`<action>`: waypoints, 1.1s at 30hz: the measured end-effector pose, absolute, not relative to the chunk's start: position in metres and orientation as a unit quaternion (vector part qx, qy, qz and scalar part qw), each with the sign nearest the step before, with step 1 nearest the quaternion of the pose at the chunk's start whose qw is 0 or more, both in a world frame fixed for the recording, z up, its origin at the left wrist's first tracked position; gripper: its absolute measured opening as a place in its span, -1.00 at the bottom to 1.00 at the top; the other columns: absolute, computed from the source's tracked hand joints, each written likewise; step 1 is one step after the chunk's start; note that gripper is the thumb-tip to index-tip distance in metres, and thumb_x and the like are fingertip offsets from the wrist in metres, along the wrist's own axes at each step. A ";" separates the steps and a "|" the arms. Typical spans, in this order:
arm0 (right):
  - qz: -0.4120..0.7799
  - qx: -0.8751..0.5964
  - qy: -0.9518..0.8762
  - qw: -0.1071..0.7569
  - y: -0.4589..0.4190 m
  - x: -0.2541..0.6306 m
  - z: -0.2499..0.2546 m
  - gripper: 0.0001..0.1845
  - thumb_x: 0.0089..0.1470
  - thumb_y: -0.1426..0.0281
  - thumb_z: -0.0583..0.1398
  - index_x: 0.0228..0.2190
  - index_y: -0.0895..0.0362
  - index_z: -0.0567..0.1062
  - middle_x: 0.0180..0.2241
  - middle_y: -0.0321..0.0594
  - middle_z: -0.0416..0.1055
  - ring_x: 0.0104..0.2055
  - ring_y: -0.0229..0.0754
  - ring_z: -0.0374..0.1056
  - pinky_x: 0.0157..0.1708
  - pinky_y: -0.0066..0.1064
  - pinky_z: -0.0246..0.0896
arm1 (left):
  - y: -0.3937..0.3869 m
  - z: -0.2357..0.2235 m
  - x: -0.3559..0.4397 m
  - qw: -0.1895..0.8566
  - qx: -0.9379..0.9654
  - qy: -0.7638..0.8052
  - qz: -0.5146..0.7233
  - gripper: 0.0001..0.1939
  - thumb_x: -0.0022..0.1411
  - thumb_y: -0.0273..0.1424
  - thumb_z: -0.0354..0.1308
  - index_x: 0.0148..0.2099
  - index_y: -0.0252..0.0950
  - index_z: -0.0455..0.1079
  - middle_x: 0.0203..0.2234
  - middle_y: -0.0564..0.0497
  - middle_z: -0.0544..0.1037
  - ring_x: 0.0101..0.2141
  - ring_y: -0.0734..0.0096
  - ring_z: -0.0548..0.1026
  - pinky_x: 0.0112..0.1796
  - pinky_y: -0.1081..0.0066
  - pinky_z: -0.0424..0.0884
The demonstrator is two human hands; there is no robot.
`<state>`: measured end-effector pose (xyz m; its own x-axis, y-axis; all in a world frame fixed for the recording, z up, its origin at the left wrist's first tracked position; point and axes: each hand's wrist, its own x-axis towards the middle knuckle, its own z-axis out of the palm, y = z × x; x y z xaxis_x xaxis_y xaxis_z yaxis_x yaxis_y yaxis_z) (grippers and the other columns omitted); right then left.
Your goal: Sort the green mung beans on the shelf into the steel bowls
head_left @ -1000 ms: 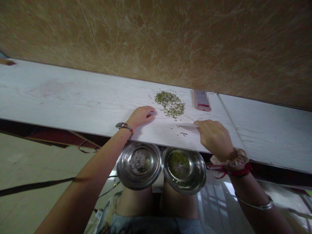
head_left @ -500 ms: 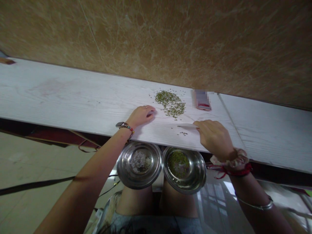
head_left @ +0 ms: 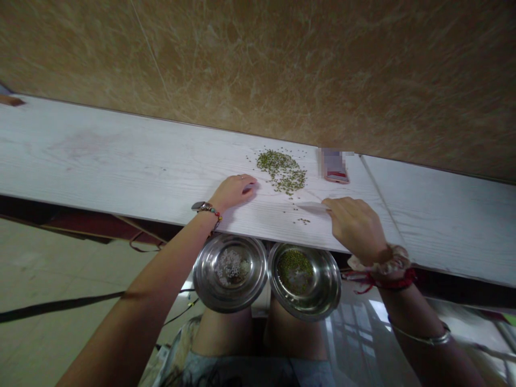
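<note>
A loose pile of small green beans (head_left: pixel 282 169) lies spread on the white table. My left hand (head_left: pixel 235 191) rests on the tabletop just left of the pile, thumb apart from its loosely bent fingers, with nothing visible in them. Pinched in my right hand (head_left: pixel 355 223) is a thin, pale, flat strip (head_left: pixel 311 206), perhaps card or paper, its tip pointing left among a few stray beans. Below the table edge, a steel bowl (head_left: pixel 304 285) on the right contains green beans. Beside it, another steel bowl (head_left: pixel 229 274) has white grains in it.
A phone (head_left: pixel 336 166), partly blurred out, lies behind and right of the pile. The white table (head_left: pixel 133 156) runs along a brown marbled wall (head_left: pixel 258 70). A brown object (head_left: pixel 11 100) sits at the far left. Both bowls rest above my thighs.
My right hand has shifted slightly right with the pale strip. A few beans now lie between the pile and the strip's tip. My left hand has stayed put.
</note>
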<state>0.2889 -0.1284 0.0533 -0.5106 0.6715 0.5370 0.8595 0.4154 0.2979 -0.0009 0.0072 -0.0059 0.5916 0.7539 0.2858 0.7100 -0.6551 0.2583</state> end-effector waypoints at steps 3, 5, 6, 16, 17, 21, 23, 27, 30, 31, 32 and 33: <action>-0.289 -0.478 -0.813 0.166 -0.127 0.291 0.051 -0.74 0.11 0.59 0.05 -0.28 0.17 0.51 -0.44 -0.16 0.51 -0.36 -0.13 0.32 -0.34 -0.33 0.10 | 0.006 -0.005 -0.001 0.060 0.890 0.412 0.184 -0.68 0.22 -0.41 0.04 0.00 -0.32 0.45 -0.02 -0.11 0.56 -0.03 0.20 0.52 0.03 0.24 0.41; -0.301 -0.485 -0.804 0.166 -0.126 0.294 0.050 -0.74 0.11 0.59 0.05 -0.27 0.17 0.51 -0.44 -0.17 0.50 -0.37 -0.12 0.32 -0.34 -0.33 0.10 | 0.006 -0.005 -0.001 0.058 0.890 0.411 0.187 -0.68 0.22 -0.41 0.03 0.00 -0.32 0.45 -0.03 -0.10 0.56 -0.05 0.20 0.53 0.02 0.24 0.41; -0.305 -0.488 -0.801 0.167 -0.126 0.294 0.050 -0.74 0.11 0.59 0.05 -0.28 0.17 0.51 -0.45 -0.17 0.50 -0.37 -0.12 0.32 -0.35 -0.32 0.10 | 0.006 -0.006 -0.001 0.057 0.890 0.411 0.189 -0.68 0.22 -0.41 0.03 -0.01 -0.31 0.45 -0.03 -0.10 0.57 -0.05 0.21 0.53 0.02 0.25 0.42; -0.304 -0.466 -0.811 0.181 -0.127 0.290 0.047 -0.76 0.12 0.59 0.05 -0.28 0.16 0.50 -0.44 -0.18 0.50 -0.37 -0.14 0.31 -0.34 -0.32 0.09 | 0.006 -0.006 -0.001 0.052 0.891 0.408 0.193 -0.69 0.23 -0.41 0.03 -0.01 -0.29 0.45 -0.02 -0.09 0.57 -0.05 0.21 0.53 0.02 0.24 0.42; -0.305 -0.472 -0.807 0.182 -0.126 0.291 0.045 -0.76 0.12 0.59 0.06 -0.28 0.16 0.50 -0.44 -0.18 0.49 -0.37 -0.13 0.31 -0.35 -0.32 0.08 | 0.006 -0.006 -0.001 0.053 0.890 0.410 0.191 -0.68 0.23 -0.41 0.03 0.00 -0.30 0.45 -0.02 -0.09 0.56 -0.04 0.21 0.53 0.02 0.24 0.42; -0.298 -0.486 -0.796 0.204 -0.124 0.294 0.043 -0.74 0.12 0.59 0.04 -0.27 0.16 0.49 -0.44 -0.16 0.49 -0.37 -0.12 0.29 -0.36 -0.30 0.06 | 0.005 -0.004 -0.001 0.058 0.889 0.416 0.181 -0.67 0.23 -0.41 0.03 0.01 -0.33 0.44 -0.02 -0.11 0.56 -0.04 0.20 0.53 0.03 0.24 0.41; -0.297 -0.481 -0.796 0.216 -0.125 0.292 0.043 -0.75 0.12 0.59 0.04 -0.26 0.17 0.49 -0.43 -0.16 0.49 -0.36 -0.12 0.29 -0.36 -0.30 0.06 | 0.005 -0.004 -0.001 0.057 0.890 0.415 0.181 -0.67 0.22 -0.41 0.03 0.01 -0.33 0.44 -0.03 -0.11 0.56 -0.05 0.20 0.53 0.03 0.24 0.41; -0.306 -0.450 -0.810 0.219 -0.126 0.282 0.047 -0.77 0.12 0.60 0.06 -0.27 0.17 0.48 -0.45 -0.19 0.48 -0.38 -0.14 0.29 -0.35 -0.32 0.08 | 0.007 -0.005 -0.001 0.054 0.892 0.407 0.190 -0.68 0.22 -0.42 0.03 0.00 -0.30 0.45 -0.04 -0.09 0.57 -0.05 0.22 0.53 0.02 0.25 0.42; -0.294 -0.429 -0.828 0.212 -0.126 0.274 0.049 -0.75 0.12 0.63 0.05 -0.28 0.18 0.48 -0.44 -0.19 0.50 -0.37 -0.14 0.29 -0.34 -0.33 0.09 | 0.007 -0.006 -0.001 0.056 0.891 0.409 0.188 -0.67 0.21 -0.43 0.03 0.00 -0.32 0.45 -0.04 -0.11 0.57 -0.04 0.22 0.53 0.02 0.26 0.41; -0.287 -0.424 -0.833 0.209 -0.127 0.273 0.049 -0.75 0.12 0.63 0.05 -0.28 0.18 0.48 -0.43 -0.19 0.50 -0.37 -0.15 0.29 -0.34 -0.33 0.09 | 0.007 -0.006 -0.001 0.056 0.891 0.409 0.187 -0.67 0.21 -0.43 0.03 0.00 -0.33 0.45 -0.04 -0.11 0.57 -0.04 0.22 0.53 0.02 0.26 0.41; -0.282 -0.421 -0.837 0.208 -0.128 0.272 0.050 -0.75 0.12 0.63 0.05 -0.28 0.18 0.48 -0.43 -0.19 0.51 -0.37 -0.15 0.30 -0.34 -0.33 0.09 | 0.007 -0.005 -0.001 0.056 0.891 0.409 0.186 -0.68 0.22 -0.43 0.03 0.00 -0.32 0.45 -0.04 -0.10 0.57 -0.04 0.22 0.53 0.02 0.27 0.41; -0.276 -0.418 -0.840 0.207 -0.129 0.271 0.050 -0.75 0.12 0.63 0.05 -0.28 0.18 0.49 -0.43 -0.20 0.51 -0.37 -0.15 0.30 -0.34 -0.33 0.09 | 0.007 -0.005 -0.001 0.056 0.892 0.409 0.187 -0.68 0.22 -0.42 0.03 -0.01 -0.31 0.45 -0.04 -0.09 0.57 -0.04 0.23 0.53 0.02 0.28 0.41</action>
<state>0.2713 -0.1287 0.0503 -0.5640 0.5880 0.5798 0.8174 0.4974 0.2908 -0.0014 0.0069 -0.0050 0.5964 0.7495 0.2875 0.7079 -0.6599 0.2518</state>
